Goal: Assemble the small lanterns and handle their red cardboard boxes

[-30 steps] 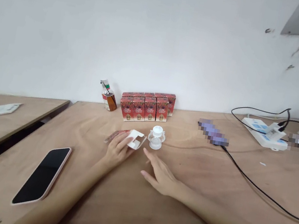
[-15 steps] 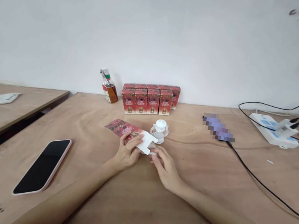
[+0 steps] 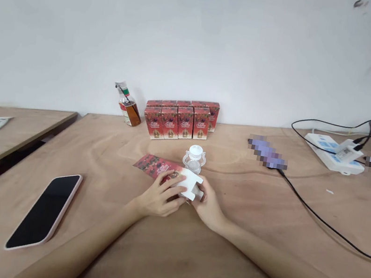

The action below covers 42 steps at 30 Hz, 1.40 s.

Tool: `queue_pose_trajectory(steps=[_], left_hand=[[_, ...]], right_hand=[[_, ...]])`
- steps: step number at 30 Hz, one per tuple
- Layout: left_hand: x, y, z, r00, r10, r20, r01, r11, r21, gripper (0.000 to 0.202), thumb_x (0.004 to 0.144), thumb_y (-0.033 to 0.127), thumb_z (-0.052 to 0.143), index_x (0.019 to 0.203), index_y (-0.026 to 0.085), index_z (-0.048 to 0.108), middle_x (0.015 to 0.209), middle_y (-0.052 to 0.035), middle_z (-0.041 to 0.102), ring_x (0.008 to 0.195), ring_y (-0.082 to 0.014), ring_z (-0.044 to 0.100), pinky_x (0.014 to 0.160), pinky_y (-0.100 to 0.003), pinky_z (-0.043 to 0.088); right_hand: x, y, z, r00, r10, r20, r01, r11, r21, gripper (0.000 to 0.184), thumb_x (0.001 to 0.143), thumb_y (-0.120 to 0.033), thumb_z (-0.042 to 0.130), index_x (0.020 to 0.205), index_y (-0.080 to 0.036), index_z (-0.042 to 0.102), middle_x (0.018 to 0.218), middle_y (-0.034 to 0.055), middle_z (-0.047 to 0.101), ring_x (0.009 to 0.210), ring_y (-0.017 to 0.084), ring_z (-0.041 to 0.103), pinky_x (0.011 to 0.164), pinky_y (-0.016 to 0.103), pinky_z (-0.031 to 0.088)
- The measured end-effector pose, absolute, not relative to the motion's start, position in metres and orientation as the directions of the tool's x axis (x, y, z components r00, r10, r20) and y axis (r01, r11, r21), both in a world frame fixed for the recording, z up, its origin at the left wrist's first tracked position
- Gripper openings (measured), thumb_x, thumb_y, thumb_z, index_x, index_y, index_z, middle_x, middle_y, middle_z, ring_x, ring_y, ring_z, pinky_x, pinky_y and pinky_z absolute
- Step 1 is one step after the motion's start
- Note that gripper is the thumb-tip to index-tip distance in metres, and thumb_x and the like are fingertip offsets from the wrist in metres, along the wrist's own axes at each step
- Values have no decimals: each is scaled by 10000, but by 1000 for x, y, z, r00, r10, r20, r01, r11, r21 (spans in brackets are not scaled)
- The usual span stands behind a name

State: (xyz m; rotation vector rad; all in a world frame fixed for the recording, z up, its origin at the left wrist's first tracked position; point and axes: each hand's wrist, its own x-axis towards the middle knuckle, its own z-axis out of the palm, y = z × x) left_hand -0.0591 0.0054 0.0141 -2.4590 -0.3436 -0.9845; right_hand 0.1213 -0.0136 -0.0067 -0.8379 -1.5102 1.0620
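"Red printed card, that carton (image 3: 155, 166). How does the left hand (image 3: 160, 200) have it?"

"Fingers bent over its side, gripping. The red end points ahead and to that hand's left; the white flaps (image 3: 192, 185) reach to the right hand (image 3: 209, 209)."

"And the right?"

"Curled about the flapped end. Some fingertips are hidden, so I can't tell whether it pinches a flap."

"What's around them?"

"Just ahead of both hands, a white lantern-shaped piece (image 3: 195, 155) stands upright on the wooden table (image 3: 227, 274). Farther ahead of the left hand are red boxes (image 3: 176, 123) and a bottle (image 3: 130, 111); to its left, a dark-screened phone (image 3: 45, 210)."
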Motion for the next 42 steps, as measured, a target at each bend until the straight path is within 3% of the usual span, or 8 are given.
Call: queue_pose_trajectory(steps=[4, 8, 17, 23, 29, 35, 40, 42], left_hand=[[-57, 4, 16, 742, 10, 671, 370, -840, -396, 80, 738, 156, 624, 733, 224, 580, 882, 9, 657, 1070, -200, 588, 1028, -489, 343], [-57, 3, 17, 749, 9, 663, 364, -842, -399, 99, 762, 130, 586, 697, 204, 568, 869, 14, 678, 1015, -175, 628, 1075, -494, 276], [-58, 3, 21, 778, 68, 624, 389, -832, -394, 81, 782, 203, 525, 783, 205, 606, 1019, -49, 697, 1059, -213, 613, 1083, -510, 251], [-57, 1, 22, 790, 79, 608, 405, -811, -421, 99, 790, 234, 522, 824, 222, 615, 1003, -35, 709, 1011, -196, 629, 1099, -508, 206], [-59, 0, 21, 727, 40, 685, 460, -769, -444, 176, 762, 192, 606, 931, 239, 607, 1015, -28, 697, 1054, -168, 588, 1098, -473, 214], [-68, 8, 15, 639, 146, 755, 528, -797, -293, 461, 761, 488, 581, 1131, 220, 522, 1148, -151, 602, 1187, -302, 488, 1000, -565, 299], [-68, 10, 20, 643, 201, 739, 513, -830, -220, 578, 694, 491, 628, 1177, 221, 459, 1116, -155, 607, 1075, -295, 553, 949, -550, 333], [-67, 10, 20, 606, 217, 765, 529, -828, -184, 607, 665, 458, 648, 1186, 227, 437, 1102, -147, 606, 1044, -290, 562, 922, -530, 355]], right_hand=[[124, -11, -6, -119, 899, 421, 71, 431, -900, 342, 711, -17, 473, 963, -207, 606, 1120, 75, 582, 1068, 187, 554, 926, 349, 450], [126, -8, -9, -30, 914, 404, 146, 404, -903, 187, 740, -65, 504, 797, -198, 623, 1092, 83, 577, 1051, 192, 566, 899, 347, 461], [124, -12, -15, -41, 918, 393, 215, 393, -894, 311, 748, -114, 539, 1041, -211, 497, 946, 54, 620, 874, 186, 589, 737, 309, 504], [123, -14, -6, -37, 897, 440, 116, 442, -890, 579, 744, -50, 494, 1272, -242, 351, 1224, 103, 516, 1118, 190, 534, 907, 352, 481], [125, -20, 0, -68, 841, 537, 235, 537, -811, 513, 791, -53, 434, 1270, -227, 371, 1246, 103, 530, 1172, 185, 509, 985, 376, 440], [125, -26, 7, -250, 693, 677, 232, 721, -652, 460, 839, -40, 375, 1240, -257, 436, 1232, 67, 562, 1184, 170, 500, 991, 378, 425], [124, -22, 1, -95, 860, 501, 63, 507, -859, 267, 828, -172, 527, 1087, -229, 496, 1272, 99, 496, 1054, 178, 564, 851, 327, 480], [123, -18, -2, -81, 927, 367, -99, 359, -928, 216, 801, -240, 591, 999, -226, 504, 1135, 71, 572, 914, 154, 599, 776, 297, 490]])
